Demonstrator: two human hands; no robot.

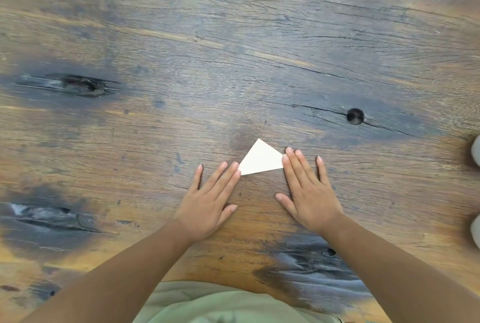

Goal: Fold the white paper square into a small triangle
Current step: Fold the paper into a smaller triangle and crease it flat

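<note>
The white paper (261,158) lies flat on the wooden table as a small triangle, its apex pointing away from me. My left hand (210,200) rests palm down to its left, fingers spread, with the fingertips touching the triangle's lower left corner. My right hand (309,195) lies flat to its right, index and middle fingertips at the triangle's right corner. Neither hand grips the paper.
The wooden table (233,62) is dark-stained with knots and cracks, one knot (355,116) sitting right of the paper. Two pale rounded objects (476,152) poke in at the right edge. My green clothing (220,304) shows at the bottom.
</note>
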